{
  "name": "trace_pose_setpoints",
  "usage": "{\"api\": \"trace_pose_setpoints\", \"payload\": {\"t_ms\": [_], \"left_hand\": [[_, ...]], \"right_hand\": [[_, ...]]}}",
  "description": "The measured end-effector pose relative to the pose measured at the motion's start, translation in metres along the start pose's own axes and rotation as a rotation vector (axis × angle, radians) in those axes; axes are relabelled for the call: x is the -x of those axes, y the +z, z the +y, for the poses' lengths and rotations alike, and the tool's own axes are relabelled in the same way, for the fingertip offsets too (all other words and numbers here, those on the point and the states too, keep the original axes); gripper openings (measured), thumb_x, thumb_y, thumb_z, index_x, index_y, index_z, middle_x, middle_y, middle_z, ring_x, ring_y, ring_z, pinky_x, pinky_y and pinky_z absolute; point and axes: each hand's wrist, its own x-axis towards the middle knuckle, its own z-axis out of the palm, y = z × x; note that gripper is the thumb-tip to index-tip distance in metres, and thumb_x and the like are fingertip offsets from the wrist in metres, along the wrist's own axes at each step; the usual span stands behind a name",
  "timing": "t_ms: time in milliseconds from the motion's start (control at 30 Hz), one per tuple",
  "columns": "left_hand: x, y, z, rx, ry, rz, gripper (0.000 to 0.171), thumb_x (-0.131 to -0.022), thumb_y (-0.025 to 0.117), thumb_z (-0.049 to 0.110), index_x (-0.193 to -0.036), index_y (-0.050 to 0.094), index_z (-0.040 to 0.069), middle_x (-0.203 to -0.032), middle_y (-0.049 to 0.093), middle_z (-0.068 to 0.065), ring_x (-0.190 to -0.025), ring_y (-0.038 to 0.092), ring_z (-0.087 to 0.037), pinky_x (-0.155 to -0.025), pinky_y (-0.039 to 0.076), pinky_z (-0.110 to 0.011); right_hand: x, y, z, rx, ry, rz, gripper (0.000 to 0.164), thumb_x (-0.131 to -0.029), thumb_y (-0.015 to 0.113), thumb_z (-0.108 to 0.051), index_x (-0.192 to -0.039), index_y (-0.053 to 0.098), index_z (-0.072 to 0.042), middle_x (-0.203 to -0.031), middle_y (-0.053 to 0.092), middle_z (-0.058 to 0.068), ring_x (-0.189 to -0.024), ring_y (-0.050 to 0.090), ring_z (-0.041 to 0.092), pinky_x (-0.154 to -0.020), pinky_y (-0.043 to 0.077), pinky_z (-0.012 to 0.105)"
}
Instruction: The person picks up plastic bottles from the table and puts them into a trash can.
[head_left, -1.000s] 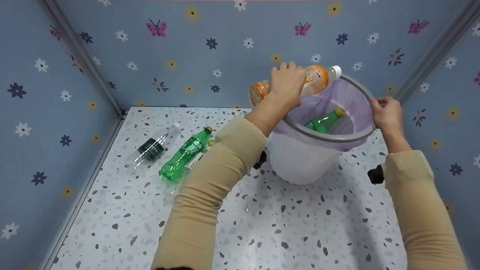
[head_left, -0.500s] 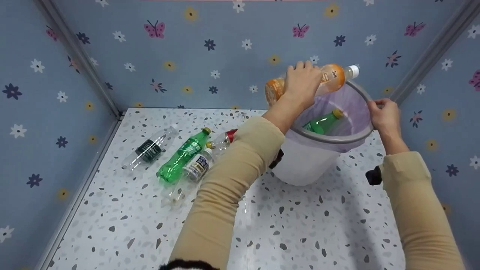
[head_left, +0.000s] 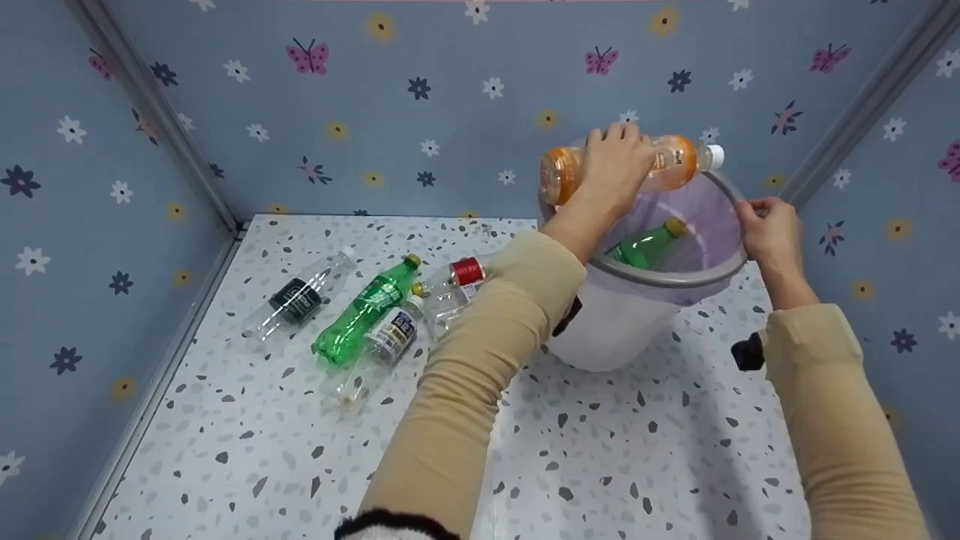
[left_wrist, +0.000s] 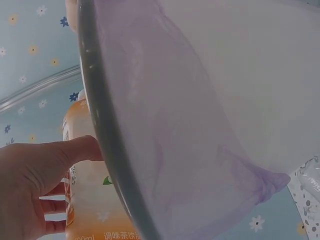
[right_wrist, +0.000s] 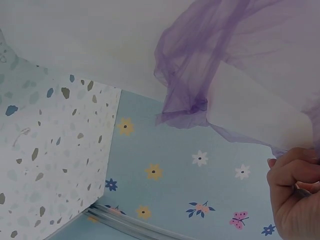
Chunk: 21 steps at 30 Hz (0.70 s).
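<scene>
Left grip [head_left: 615, 169] curled round orange-labelled bottle [head_left: 671, 165] (white-capped), right grip [head_left: 775, 229] pinching bin rim [head_left: 675, 280].

orange bottle [left_wrist: 95, 195] | "调味茶饮品" | "00ml", first digit unclear | other labels [head_left: 297, 300] unreadable

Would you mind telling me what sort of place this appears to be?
It looks like a small staged booth, though I can't be certain: flower-patterned panels meet at grey corner strips, and plastic bottles lie on a speckled white surface.
</scene>
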Motion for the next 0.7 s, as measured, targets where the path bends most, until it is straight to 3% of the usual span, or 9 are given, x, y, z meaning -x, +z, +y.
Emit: {"api": "trace_pose_setpoints", "payload": {"t_ms": [300, 433, 700], "left_hand": [[-0.002, 0.006, 0.007, 0.017, 0.078, 0.026, 0.052, -0.084, 0.059, 0.025, -0.132, 0.041, 0.015, -0.125, 0.043, -0.001, -0.116, 0.038, -0.018, -0.096, 0.033, -0.034], [-0.001, 0.011, 0.008, 0.039, 0.109, 0.052, 0.039, -0.089, 0.052, 0.017, -0.128, 0.046, 0.014, -0.123, 0.045, -0.002, -0.115, 0.04, -0.018, -0.093, 0.035, -0.033], [0.004, 0.012, 0.003, 0.103, 0.088, 0.075, 0.035, -0.092, 0.044, 0.012, -0.127, 0.046, 0.012, -0.125, 0.046, -0.002, -0.117, 0.041, -0.018, -0.094, 0.035, -0.033]], "right_hand": [[0.0, 0.0, 0.001, -0.011, 0.022, -0.024, 0.054, -0.093, 0.035, -0.037, -0.122, 0.043, 0.008, -0.104, 0.05, 0.021, -0.053, 0.044, -0.004, -0.047, 0.042, 0.012], [0.001, 0.001, 0.001, -0.004, 0.009, -0.009, 0.054, -0.092, 0.036, -0.037, -0.12, 0.045, 0.009, -0.101, 0.051, 0.021, -0.052, 0.044, -0.005, -0.046, 0.041, 0.012], [0.003, 0.0, 0.0, -0.026, 0.026, -0.031, 0.054, -0.093, 0.034, -0.038, -0.121, 0.043, 0.007, -0.102, 0.049, 0.017, -0.059, 0.047, -0.001, -0.051, 0.043, 0.012]]}}
